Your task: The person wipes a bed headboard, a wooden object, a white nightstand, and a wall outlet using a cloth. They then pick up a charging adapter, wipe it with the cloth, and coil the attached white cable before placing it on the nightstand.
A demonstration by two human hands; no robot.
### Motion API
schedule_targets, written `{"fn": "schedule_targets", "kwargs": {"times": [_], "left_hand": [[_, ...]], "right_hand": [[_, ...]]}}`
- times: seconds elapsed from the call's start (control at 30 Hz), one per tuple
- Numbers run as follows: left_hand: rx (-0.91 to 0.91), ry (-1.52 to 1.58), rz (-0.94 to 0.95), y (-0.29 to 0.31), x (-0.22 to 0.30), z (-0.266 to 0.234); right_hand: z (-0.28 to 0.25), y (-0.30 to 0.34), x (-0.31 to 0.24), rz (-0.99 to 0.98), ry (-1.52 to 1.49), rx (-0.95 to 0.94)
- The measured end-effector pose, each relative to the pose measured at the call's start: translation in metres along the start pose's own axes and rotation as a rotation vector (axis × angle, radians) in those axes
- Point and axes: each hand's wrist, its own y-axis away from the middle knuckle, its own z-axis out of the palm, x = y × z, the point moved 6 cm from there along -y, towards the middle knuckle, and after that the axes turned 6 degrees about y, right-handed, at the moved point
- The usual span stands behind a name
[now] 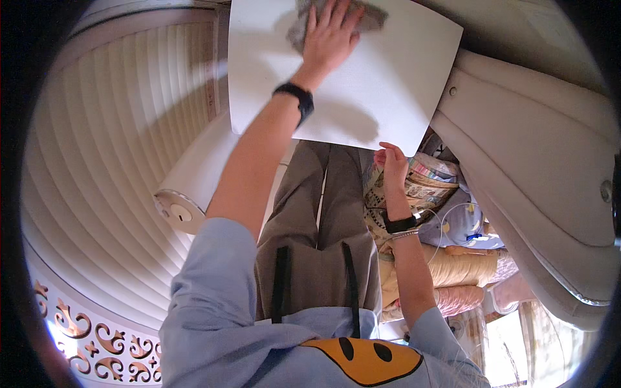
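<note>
A white tabletop (pixel 381 71) with rounded corners fills the upper middle of the view. My left hand (pixel 328 39) lies on it with the palm down and the fingers spread, pressing a crumpled grey cloth (pixel 372 18) against the surface. Part of the cloth is hidden beneath the hand. My right hand (pixel 393 165) is at the near right corner of the tabletop, its fingers loosely bent and apart, with nothing visible in them. Whether its fingertips touch the edge I cannot tell. Dark bands circle both my wrists.
On the left stands a cream ribbed panel (pixel 116 155), with a pale rounded box-like piece (pixel 200 174) beside it. A beige padded piece of furniture (pixel 530 142) runs along the right. Patterned folded fabrics (pixel 433 178) lie under my right forearm. Openwork scroll trim (pixel 110 343) shows at lower left.
</note>
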Motion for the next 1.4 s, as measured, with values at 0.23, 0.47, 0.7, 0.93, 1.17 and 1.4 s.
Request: {"fn": "schedule_targets", "kwargs": {"times": [0.23,0.47,0.7,0.93,1.17,1.4], "left_hand": [[-0.043,0.036,0.025,-0.075,-0.040,-0.014],[0.287,-0.056,0.139,-0.052,0.003,-0.019],[-0.162,0.058,0.317,0.007,0.112,0.033],[-0.070,0.095,0.391,-0.058,0.175,0.052],[0.048,0.101,0.442,-0.071,0.108,0.038],[-0.099,-0.237,0.105,-0.051,-0.084,-0.020]], "right_hand": [[-0.003,-0.002,-0.010,-0.091,-0.087,-0.025],[0.027,0.021,0.009,0.001,-0.137,-0.086],[0.035,0.035,0.015,-0.025,-0.138,-0.145],[-0.009,0.007,0.009,-0.027,-0.066,-0.062],[-0.034,-0.011,0.023,-0.014,-0.037,0.045],[0.017,0.003,0.024,0.001,-0.020,-0.089]]}}
